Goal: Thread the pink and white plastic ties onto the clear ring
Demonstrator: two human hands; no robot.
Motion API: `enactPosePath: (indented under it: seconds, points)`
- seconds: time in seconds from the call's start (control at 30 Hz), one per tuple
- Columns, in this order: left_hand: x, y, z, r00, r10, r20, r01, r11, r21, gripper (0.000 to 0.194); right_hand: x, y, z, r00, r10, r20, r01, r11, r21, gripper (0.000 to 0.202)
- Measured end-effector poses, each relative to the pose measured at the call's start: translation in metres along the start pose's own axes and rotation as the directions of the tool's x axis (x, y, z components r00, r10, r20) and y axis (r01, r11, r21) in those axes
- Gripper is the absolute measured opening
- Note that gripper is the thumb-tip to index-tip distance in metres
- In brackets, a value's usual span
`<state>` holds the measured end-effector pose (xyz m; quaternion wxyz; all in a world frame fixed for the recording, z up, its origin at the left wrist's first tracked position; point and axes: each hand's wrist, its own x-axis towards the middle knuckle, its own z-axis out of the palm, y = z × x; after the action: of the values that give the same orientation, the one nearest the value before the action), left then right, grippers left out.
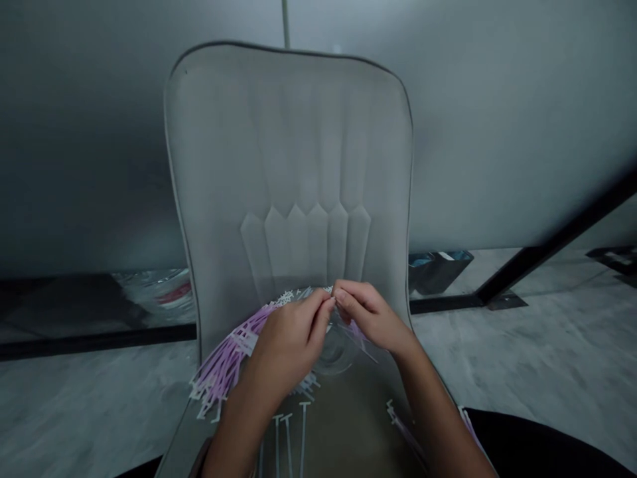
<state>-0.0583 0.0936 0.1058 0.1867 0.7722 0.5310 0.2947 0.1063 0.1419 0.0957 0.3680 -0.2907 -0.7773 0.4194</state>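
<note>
My left hand point(293, 332) and my right hand point(371, 315) meet above the chair seat, fingertips pinched together and nearly touching. A tiny white bit shows between them; most of what they grip is hidden by the fingers. Thin purple strips point(362, 340) run down from under my right hand. Beside my left forearm lies a fanned bundle of purple strips with white T-shaped ends point(223, 362). Below the hands is a clear round plastic piece point(334, 355). Several pale strips with T-shaped ends point(302, 438) lie on the near part of the seat.
The grey padded chair point(293, 146) has its tall backrest facing me. More purple strips point(405, 431) lie by my right forearm. Behind the chair, a glossy panel meets the grey floor point(547, 358). Dark bags point(440, 271) and clear plastic wrapping point(159, 292) appear low behind it.
</note>
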Motion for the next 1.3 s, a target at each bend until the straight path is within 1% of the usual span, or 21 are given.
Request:
enactPosePath:
  seconds: [0.23, 0.4, 0.53, 0.6, 0.67, 0.8, 0.93, 1.07, 1.17, 1.3]
  points:
    - [-0.001, -0.001, 0.002, 1.0, 0.001, 0.01, -0.001, 1.0, -0.025, 0.024, 0.001, 0.001, 0.001, 1.0, 0.009, -0.001, -0.009, 1.0, 0.019, 0.034]
    - [0.0, -0.004, 0.004, 1.0, -0.003, 0.008, 0.003, 0.999, -0.034, 0.023, 0.0, 0.003, -0.001, 1.0, -0.012, -0.01, 0.012, 1.0, -0.024, 0.034]
    - [0.001, -0.01, 0.003, 0.999, 0.028, 0.038, -0.023, 0.99, -0.136, 0.023, -0.001, 0.002, -0.004, 0.999, -0.04, 0.031, 0.043, 0.994, -0.099, 0.031]
    - [0.001, -0.013, 0.003, 0.999, 0.025, 0.045, -0.016, 0.983, -0.183, 0.024, -0.001, 0.001, -0.003, 0.997, -0.056, 0.053, 0.062, 0.989, -0.133, 0.029]
    - [0.001, -0.015, 0.003, 0.999, 0.01, 0.041, -0.003, 0.984, -0.176, 0.025, 0.0, 0.002, -0.001, 0.997, -0.065, 0.049, 0.072, 0.985, -0.157, 0.028]
    - [0.002, -0.015, 0.007, 1.0, -0.014, 0.026, 0.017, 0.995, -0.102, 0.025, 0.002, 0.007, 0.002, 0.998, -0.064, 0.03, 0.068, 0.978, -0.195, 0.029]
    - [0.003, -0.012, 0.012, 1.0, -0.008, 0.019, 0.01, 0.99, -0.144, 0.024, 0.0, 0.006, -0.003, 1.0, -0.016, 0.013, 0.018, 0.992, -0.122, 0.033]
    - [0.005, -0.011, 0.017, 1.0, 0.016, 0.024, -0.011, 0.986, -0.167, 0.026, -0.003, 0.002, -0.012, 0.996, 0.059, 0.065, -0.056, 0.997, -0.047, 0.036]
    - [0.006, -0.011, 0.019, 1.0, 0.029, 0.009, -0.027, 0.98, -0.196, 0.026, -0.005, 0.0, -0.017, 0.987, 0.128, 0.097, -0.128, 0.992, -0.002, 0.035]
    - [0.007, -0.013, 0.018, 1.0, 0.028, -0.008, -0.029, 0.967, -0.254, 0.025, -0.006, -0.001, -0.02, 0.982, 0.156, 0.11, -0.159, 0.987, 0.025, 0.031]
